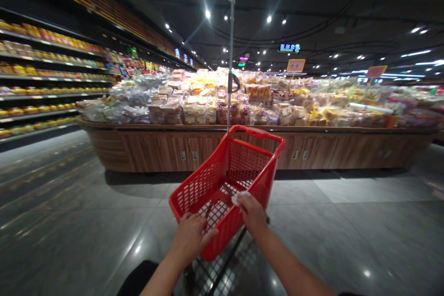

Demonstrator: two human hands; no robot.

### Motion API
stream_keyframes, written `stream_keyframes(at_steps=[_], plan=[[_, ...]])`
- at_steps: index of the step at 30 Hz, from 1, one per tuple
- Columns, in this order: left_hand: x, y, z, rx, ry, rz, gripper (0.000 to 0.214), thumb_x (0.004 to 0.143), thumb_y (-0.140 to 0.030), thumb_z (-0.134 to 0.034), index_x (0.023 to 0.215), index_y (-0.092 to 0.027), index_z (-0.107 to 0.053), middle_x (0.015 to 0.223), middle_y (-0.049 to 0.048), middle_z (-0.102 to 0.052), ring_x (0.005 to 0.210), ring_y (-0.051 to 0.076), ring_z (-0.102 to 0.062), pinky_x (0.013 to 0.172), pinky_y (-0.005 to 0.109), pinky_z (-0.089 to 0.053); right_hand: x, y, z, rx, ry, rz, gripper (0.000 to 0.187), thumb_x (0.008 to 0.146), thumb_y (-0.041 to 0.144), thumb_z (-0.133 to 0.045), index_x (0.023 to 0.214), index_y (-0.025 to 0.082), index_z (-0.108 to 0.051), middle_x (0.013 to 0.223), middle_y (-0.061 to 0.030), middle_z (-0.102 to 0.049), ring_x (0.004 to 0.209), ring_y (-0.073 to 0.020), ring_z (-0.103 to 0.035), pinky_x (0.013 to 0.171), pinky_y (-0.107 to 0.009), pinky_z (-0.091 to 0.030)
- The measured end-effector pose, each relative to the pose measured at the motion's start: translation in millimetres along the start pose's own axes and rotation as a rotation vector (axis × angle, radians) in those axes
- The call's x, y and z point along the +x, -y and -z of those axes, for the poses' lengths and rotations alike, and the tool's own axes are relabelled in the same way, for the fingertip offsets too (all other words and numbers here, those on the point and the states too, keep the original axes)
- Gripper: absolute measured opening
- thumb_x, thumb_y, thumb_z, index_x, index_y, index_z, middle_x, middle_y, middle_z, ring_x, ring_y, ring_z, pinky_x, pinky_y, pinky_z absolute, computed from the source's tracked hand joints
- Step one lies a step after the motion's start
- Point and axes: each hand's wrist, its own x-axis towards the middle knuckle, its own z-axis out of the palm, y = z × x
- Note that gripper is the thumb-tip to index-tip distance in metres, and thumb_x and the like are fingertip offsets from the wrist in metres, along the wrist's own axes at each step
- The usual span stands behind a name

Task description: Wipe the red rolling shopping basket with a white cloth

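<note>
A red plastic shopping basket rides on a wire cart in front of me, tilted to the right. My left hand is closed over the basket's near rim at its left corner. My right hand grips the near rim at the right corner, with a small white scrap of paper pinched under its fingers. The basket looks empty inside. A thin white pole with a white flag at the top rises from the cart.
A long wooden display island piled with bagged breads and pastries stands across my path a few steps ahead. Stocked shelves run along the left wall. Glossy grey tile floor spreads around the cart.
</note>
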Motion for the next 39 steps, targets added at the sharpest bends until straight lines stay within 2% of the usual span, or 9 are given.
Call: stream_keyframes(at_steps=[3,7,11,15,18,22,25,30,39], plan=[[13,-30,0.0,0.035,0.036,0.122,0.033,0.086,-0.044,-0.042,0.099,-0.019,-0.06,0.097,0.008,-0.067,0.094,0.023,-0.06,0.087,0.037,-0.037,-6,19,-14,0.033,0.025,0.002,0.039,0.074,-0.001,-0.044,0.099,0.018,-0.067,0.104,-0.0078,-0.068,0.101,-0.0193,-0.061,0.093,-0.037,-0.047],[24,-51,-9.1,0.05,0.062,0.254,0.035,0.089,-0.041,-0.035,0.105,-0.017,-0.056,0.09,0.0108,-0.069,0.083,0.025,-0.065,0.071,0.036,-0.044,-1,23,-15,0.051,0.096,0.085,0.041,0.074,-0.001,-0.045,0.103,0.018,-0.066,0.107,-0.0071,-0.068,0.102,-0.02,-0.06,0.093,-0.038,-0.047],[23,-40,-9.7,0.073,0.077,0.341,0.047,0.093,-0.043,-0.019,0.098,-0.018,-0.058,0.083,0.0108,-0.07,0.077,0.026,-0.067,0.066,0.035,-0.046,17,-6,9,-0.013,0.134,0.132,0.034,0.078,0.001,-0.047,0.1,0.017,-0.067,0.106,-0.0078,-0.068,0.103,-0.0198,-0.059,0.095,-0.038,-0.046],[19,-23,-7.6,0.085,0.079,0.342,0.05,0.093,-0.045,-0.015,0.097,-0.02,-0.058,0.085,0.0084,-0.07,0.081,0.022,-0.067,0.069,0.032,-0.046,33,-34,31,-0.149,-0.02,-0.042,0.039,0.076,-0.002,-0.042,0.1,0.015,-0.067,0.108,-0.0102,-0.066,0.106,-0.0214,-0.058,0.098,-0.042,-0.043],[17,-15,-8.5,0.097,0.078,0.327,0.05,0.093,-0.045,-0.015,0.095,-0.02,-0.057,0.087,0.0077,-0.07,0.081,0.023,-0.067,0.067,0.032,-0.046,30,-22,21,-0.17,-0.036,-0.09,0.041,0.074,-0.002,-0.042,0.103,0.014,-0.066,0.11,-0.0112,-0.065,0.106,-0.0222,-0.057,0.097,-0.042,-0.044],[15,-8,-8.6,0.121,0.078,0.313,0.049,0.093,-0.045,-0.015,0.096,-0.021,-0.058,0.085,0.0081,-0.07,0.079,0.024,-0.067,0.066,0.034,-0.046,18,11,0,-0.059,0.116,0.066,0.041,0.074,-0.002,-0.046,0.105,0.015,-0.065,0.109,-0.0084,-0.066,0.106,-0.0205,-0.056,0.097,-0.037,-0.044],[14,-3,-6.3,0.127,0.081,0.303,0.048,0.093,-0.045,-0.016,0.097,-0.021,-0.058,0.085,0.0076,-0.07,0.08,0.023,-0.067,0.067,0.033,-0.046,22,9,14,-0.05,0.144,0.047,0.036,0.076,0.001,-0.047,0.102,0.016,-0.067,0.106,-0.0074,-0.067,0.104,-0.02,-0.058,0.096,-0.035,-0.044],[12,2,-4.5,0.115,0.078,0.289,0.047,0.093,-0.044,-0.017,0.098,-0.022,-0.058,0.084,0.0069,-0.07,0.081,0.021,-0.066,0.068,0.031,-0.046,43,-29,57,-0.189,-0.049,-0.189,0.038,0.076,0.0,-0.039,0.097,0.014,-0.068,0.106,-0.0112,-0.066,0.102,-0.0227,-0.059,0.095,-0.042,-0.044],[12,13,-6.4,0.102,0.053,0.267,0.045,0.094,-0.043,-0.019,0.096,-0.022,-0.058,0.088,0.0051,-0.07,0.082,0.021,-0.066,0.067,0.03,-0.045,39,-8,45,-0.127,0.099,-0.041,0.033,0.078,0.005,-0.045,0.096,0.019,-0.068,0.1,-0.0051,-0.069,0.099,-0.0184,-0.06,0.091,-0.032,-0.046]])
